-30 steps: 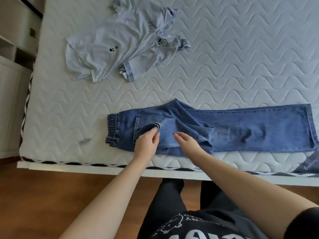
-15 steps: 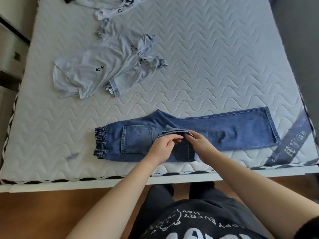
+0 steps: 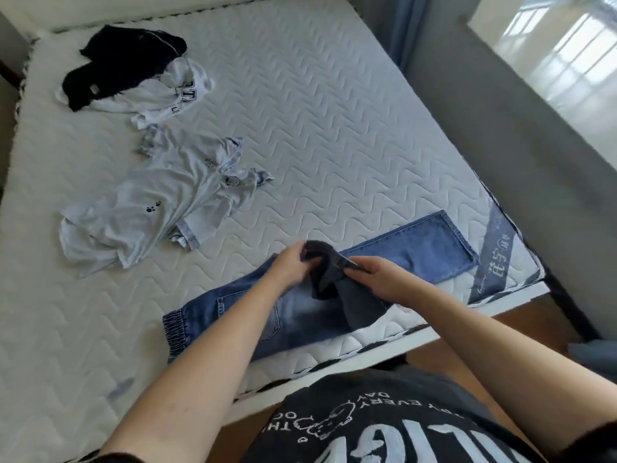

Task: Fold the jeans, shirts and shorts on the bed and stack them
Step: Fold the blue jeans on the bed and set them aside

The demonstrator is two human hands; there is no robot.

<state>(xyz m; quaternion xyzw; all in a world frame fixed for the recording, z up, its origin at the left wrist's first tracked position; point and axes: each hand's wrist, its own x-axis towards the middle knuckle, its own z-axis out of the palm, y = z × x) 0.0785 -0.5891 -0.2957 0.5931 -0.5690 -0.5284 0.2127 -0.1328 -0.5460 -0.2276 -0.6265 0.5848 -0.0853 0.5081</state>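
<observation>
Blue jeans (image 3: pixel 417 252) lie along the near edge of the white quilted mattress (image 3: pixel 334 128), elastic waistband at the left. My left hand (image 3: pixel 292 267) and my right hand (image 3: pixel 384 279) both grip a raised fold of the jeans' denim over their middle, lifted off the bed. A crumpled light grey shirt (image 3: pixel 150 208) lies to the far left of the jeans. Further back, a white garment with lettering (image 3: pixel 170 98) sits under a black garment (image 3: pixel 123 65).
The mattress's near edge with its black-and-white trim (image 3: pixel 367 352) runs just in front of me, wooden floor below. A grey wall (image 3: pixel 500 128) and blue curtain border the bed's right side. Bare mattress stretches across the right and back.
Both hands have lifted the gripped denim fold up off the bed and further right. The camera has swung up and tilted, bringing the black and white garments into view.
</observation>
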